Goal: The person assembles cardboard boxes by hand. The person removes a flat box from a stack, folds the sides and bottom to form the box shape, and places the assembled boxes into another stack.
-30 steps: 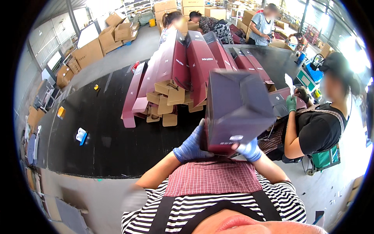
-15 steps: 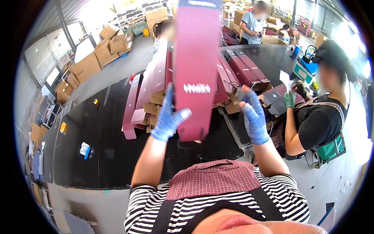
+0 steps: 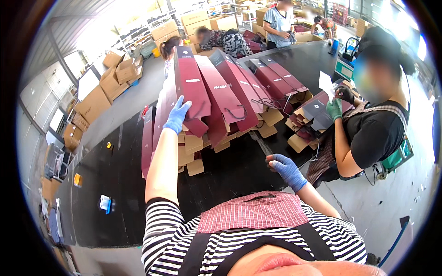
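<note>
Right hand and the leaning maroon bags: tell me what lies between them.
In the head view, only bare black table separates the right hand from the maroon bags; the bags' tan fold-out bottoms lie nearest.

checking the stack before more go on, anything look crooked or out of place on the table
Nothing looks damaged or spilled. The dark red flattened boxes lean in a slanted, fanned row on the black table, their tan flaps splayed unevenly at the bottom. The left hand rests on the nearest one; the right hand is empty.
</note>
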Motion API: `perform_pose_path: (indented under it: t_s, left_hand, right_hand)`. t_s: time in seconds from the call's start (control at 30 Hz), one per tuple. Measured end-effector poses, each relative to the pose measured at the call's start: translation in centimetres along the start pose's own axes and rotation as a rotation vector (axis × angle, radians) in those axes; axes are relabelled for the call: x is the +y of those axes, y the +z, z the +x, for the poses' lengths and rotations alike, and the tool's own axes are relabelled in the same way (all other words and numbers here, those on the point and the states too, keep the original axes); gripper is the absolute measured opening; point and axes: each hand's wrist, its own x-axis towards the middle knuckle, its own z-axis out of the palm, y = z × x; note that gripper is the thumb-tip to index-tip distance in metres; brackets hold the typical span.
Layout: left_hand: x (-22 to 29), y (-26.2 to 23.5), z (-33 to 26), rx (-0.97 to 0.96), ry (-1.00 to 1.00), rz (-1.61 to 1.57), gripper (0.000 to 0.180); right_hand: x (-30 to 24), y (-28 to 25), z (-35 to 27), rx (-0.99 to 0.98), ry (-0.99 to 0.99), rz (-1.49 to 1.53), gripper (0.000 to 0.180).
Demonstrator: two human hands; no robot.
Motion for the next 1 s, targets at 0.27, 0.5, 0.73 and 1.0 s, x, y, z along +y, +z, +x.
perform_pose_path:
  t_s: [0.27, 0.5, 0.73, 1.0]
  left_hand:
    - [-1.9, -3.0, -6.6, 0.086, 0.127, 0.019, 0.064]
    - [-17.3, -20.1, -10.3, 0.516, -0.124, 0.043, 0.062]
    - [-31.2, -30.5, -11.1, 0.420, -0.577, 0.098, 0.084]
    - [-40.4, -34.0, -3.5, 0.216, -0.685, 0.045, 0.102]
  right_hand:
    - [3.7, 0.9, 0.3, -0.056, 0.275, 0.042, 0.030]
    - [5.8, 1.4, 1.7, -0.071, 0.404, -0.082, 0.033]
    - [5.2, 1.9, 3.6, 0.156, 0.456, -0.390, 0.036]
    - [3.1, 1.8, 4.1, 0.326, 0.517, -0.524, 0.035]
